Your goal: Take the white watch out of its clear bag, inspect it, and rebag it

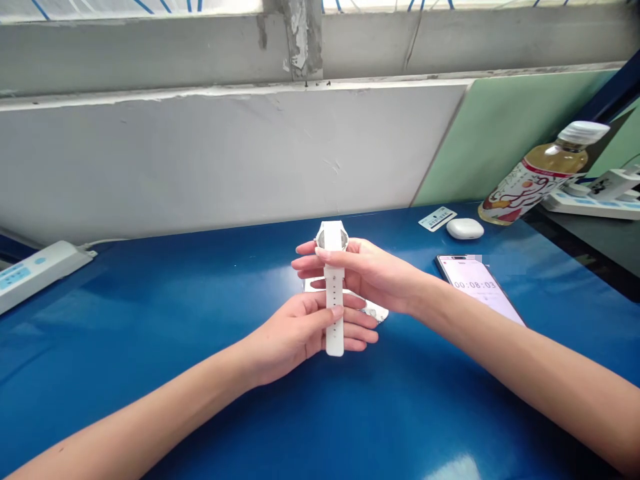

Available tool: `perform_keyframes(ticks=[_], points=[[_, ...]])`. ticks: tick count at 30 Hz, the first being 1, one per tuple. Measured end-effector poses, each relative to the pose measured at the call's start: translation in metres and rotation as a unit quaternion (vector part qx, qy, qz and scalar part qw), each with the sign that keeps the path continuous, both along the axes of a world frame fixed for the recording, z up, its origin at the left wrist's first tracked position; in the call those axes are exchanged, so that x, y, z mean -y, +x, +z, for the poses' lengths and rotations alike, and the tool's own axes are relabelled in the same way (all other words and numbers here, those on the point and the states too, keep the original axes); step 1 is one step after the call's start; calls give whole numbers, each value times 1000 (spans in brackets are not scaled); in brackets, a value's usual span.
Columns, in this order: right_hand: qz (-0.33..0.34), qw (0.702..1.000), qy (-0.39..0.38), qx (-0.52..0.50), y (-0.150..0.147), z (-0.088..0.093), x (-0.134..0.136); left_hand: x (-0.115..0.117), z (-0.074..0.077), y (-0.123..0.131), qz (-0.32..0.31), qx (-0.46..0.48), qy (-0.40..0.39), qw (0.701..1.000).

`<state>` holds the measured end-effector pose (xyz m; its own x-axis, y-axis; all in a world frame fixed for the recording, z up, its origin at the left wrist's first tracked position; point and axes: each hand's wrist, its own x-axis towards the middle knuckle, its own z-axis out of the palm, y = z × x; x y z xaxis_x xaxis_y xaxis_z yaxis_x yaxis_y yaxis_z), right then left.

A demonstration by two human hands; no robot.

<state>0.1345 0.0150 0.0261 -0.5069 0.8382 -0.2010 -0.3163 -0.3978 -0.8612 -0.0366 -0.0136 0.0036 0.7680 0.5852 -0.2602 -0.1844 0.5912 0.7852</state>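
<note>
A white wristwatch (pixel 335 337) is held up over the table, its strap running lengthwise toward me with a row of holes showing. My left hand (pixel 305 327) pinches the holed end of the strap, thumb on top and fingers spread beneath. Higher up, my right hand (pixel 370 270) grips the watch just below its round case, the thumb lying across the strap. Part of the case is covered by the folded white band. Beneath the hands lies a white item (pixel 376 311), mostly hidden, so I cannot tell what it is.
On the blue table (pixel 165 300), a phone (pixel 480 287) showing a timer lies by my right forearm. Behind it are a white earbud case (pixel 465 229), a card (pixel 437 219) and a drink bottle (pixel 537 177). Power strips (pixel 43 270) sit at both sides; a wall panel (pixel 225 160) stands behind.
</note>
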Motion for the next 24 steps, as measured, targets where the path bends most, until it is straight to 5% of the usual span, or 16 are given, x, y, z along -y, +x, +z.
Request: perform_keyframes(ticks=[12, 20, 24], points=[[-58, 996, -54, -48, -6, -1, 0, 5, 0, 1, -19, -9, 4, 1000], [-196, 968, -89, -133, 4, 7, -14, 10, -4, -2, -87, 25, -7, 996], [-211, 966, -83, -123, 4, 11, -13, 9, -3, -1, -40, 14, -10, 999]])
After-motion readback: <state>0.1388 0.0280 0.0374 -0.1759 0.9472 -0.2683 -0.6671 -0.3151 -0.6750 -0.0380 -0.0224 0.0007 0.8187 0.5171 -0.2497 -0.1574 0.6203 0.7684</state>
